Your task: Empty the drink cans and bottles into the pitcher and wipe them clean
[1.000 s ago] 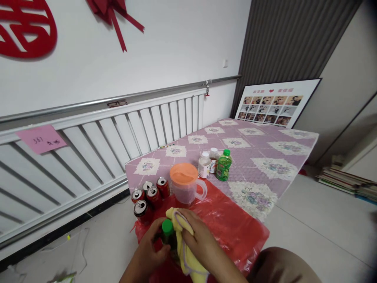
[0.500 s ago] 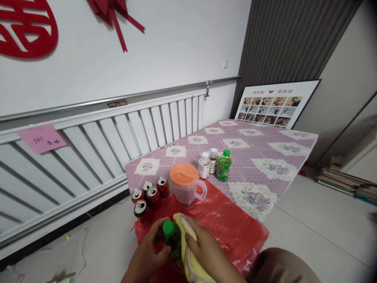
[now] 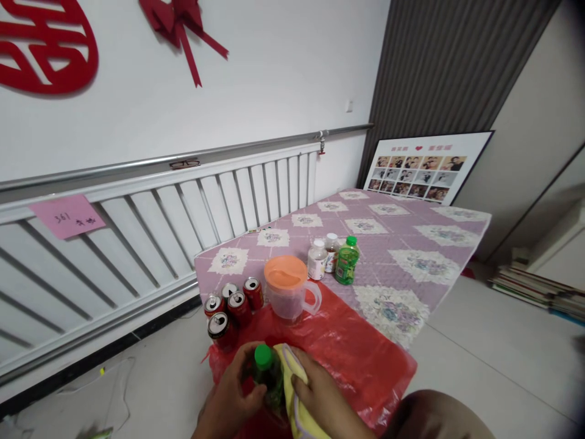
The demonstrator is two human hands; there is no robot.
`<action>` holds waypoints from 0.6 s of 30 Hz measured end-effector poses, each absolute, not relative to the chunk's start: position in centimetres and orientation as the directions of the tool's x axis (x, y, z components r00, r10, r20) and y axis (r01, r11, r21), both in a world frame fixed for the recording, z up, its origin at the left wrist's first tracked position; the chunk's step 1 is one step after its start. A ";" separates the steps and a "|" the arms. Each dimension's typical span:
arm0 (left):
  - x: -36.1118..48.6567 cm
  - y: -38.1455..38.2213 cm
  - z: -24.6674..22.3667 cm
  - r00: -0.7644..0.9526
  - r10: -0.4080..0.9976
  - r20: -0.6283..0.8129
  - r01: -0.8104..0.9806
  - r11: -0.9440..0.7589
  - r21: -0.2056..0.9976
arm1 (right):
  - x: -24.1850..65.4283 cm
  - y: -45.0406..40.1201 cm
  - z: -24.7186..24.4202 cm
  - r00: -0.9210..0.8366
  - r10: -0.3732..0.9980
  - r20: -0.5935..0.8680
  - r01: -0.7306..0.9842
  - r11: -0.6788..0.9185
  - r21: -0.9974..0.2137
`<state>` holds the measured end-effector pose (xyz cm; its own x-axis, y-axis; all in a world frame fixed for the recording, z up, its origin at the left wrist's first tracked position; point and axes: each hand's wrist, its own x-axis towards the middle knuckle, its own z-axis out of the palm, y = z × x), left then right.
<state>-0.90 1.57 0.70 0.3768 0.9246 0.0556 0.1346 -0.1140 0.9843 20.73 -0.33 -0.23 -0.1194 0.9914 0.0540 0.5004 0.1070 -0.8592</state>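
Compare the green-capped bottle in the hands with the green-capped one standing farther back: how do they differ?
The held bottle looks dark green, whereas the standing bottle is bright green. The held bottle is gripped by the left hand, with the yellow cloth against its side; the standing bottle rests untouched on the patterned tablecloth. Both have their caps on.

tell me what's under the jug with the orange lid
A red plastic sheet shows around the front of the jug; whatever lies directly beneath its base is hidden.
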 end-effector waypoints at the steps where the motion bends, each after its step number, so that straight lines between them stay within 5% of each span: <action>1: -0.9 1.6 0.6 0.375 0.926 0.054 0.137 -0.113 0.984 | 21.0 -0.4 0.4 -0.101 0.992 0.082 0.495 0.121 -0.861; 5: -0.8 1.6 0.7 0.363 0.929 0.068 0.132 -0.124 0.983 | 21.7 -0.7 5.7 -0.042 0.964 0.263 0.511 0.247 -0.823; 9: -0.7 1.5 0.6 0.339 0.939 0.057 0.138 -0.110 0.984 | 20.2 -0.9 11.1 -0.175 0.900 0.398 0.567 0.423 -0.707; 13: -1.0 1.4 0.2 0.215 0.977 -0.012 0.249 -0.043 0.967 | 17.2 -0.3 12.9 -0.395 0.883 0.254 0.613 0.460 -0.642; 18: -0.9 1.4 0.6 0.221 0.974 -0.048 0.268 -0.013 0.963 | 15.4 1.0 13.0 -0.380 0.918 0.110 0.674 0.357 -0.647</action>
